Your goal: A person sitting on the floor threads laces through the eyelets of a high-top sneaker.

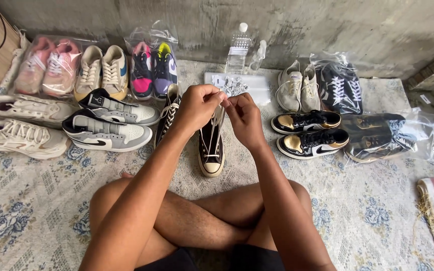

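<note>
Fingers of the left hand (197, 106) and right hand (243, 118) are pinching the white lace (218, 116) taut above the black high-top sneaker (211, 148), which is standing on the floral mat (31, 211) before crossed legs, between grey sneakers (107, 131) and black-gold ones (311, 141).
</note>
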